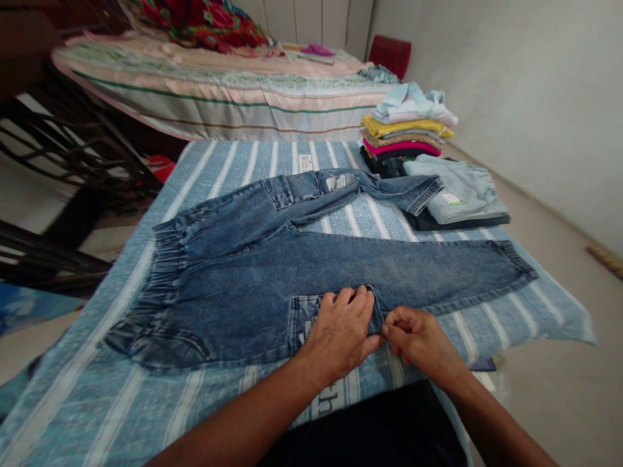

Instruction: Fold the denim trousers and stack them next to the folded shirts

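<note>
Blue denim cargo jeans (233, 279) lie spread out, the elastic waistband (160, 272) to the left and both legs reaching right. My left hand (341, 327) rests palm down over the side pocket (299, 318) on the near leg. Its bent fingers and thumb grip the pocket's denim. Just right of it, my right hand (418, 340) pinches the pocket's edge between thumb and fingertips. The two thumbs nearly meet. On the far leg another pocket (292, 188) lies flat, with white printing beside it.
A blue-and-white striped cloth (131, 415) covers the surface under the jeans. Folded clothes (403, 139) are stacked at the back right, with folded light-blue jeans (455, 188) in front. Behind stands a cloth-covered bed (233, 97); dark metal framework (53, 155) is at left, a wall at right.
</note>
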A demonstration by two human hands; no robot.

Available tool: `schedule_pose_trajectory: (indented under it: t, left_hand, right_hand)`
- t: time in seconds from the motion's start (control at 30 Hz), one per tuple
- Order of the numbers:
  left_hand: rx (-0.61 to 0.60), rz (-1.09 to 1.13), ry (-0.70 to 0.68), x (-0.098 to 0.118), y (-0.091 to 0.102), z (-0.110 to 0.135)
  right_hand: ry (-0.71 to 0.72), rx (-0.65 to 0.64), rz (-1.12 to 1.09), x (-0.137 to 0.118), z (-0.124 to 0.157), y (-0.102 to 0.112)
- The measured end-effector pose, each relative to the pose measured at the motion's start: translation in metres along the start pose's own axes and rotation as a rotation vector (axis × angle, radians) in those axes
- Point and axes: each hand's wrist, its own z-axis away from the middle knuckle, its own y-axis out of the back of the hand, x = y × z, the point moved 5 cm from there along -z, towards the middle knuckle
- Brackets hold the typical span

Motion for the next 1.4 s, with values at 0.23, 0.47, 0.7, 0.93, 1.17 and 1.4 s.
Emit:
schedule_pose_trajectory:
  t: [0.23, 0.47, 0.7, 0.93, 1.17, 1.4]
  left_hand:
    - [0.010, 0.002, 0.004, 0.000, -0.001, -0.001]
    - [-0.001, 0.011, 0.007, 0.000, -0.002, -0.001]
    - [-0.021, 0.016, -0.003, -0.001, -0.001, 0.000]
    - [0.013, 0.056, 0.020, -0.004, 0.003, 0.000]
    - [0.026, -0.012, 0.044, -0.002, 0.002, -0.002]
    - [0.034, -0.001, 0.051, -0.002, -0.001, -0.003]
  right_hand:
    - [-0.081, 0.061, -0.212, -0.001, 0.004, -0.011]
    - [-0.111, -0.033, -0.110, 0.000, 0.001, -0.020]
    - [-0.160, -0.137, -0.062, 0.002, -0.006, -0.009]
    - [-0.177, -0.196, 0.004, 0.003, -0.009, -0.004]
    - [-0.152, -0.122, 0.193, 0.005, -0.009, -0.005]
    - [0.230, 0.126, 0.397, -0.004, -0.001, 0.002]
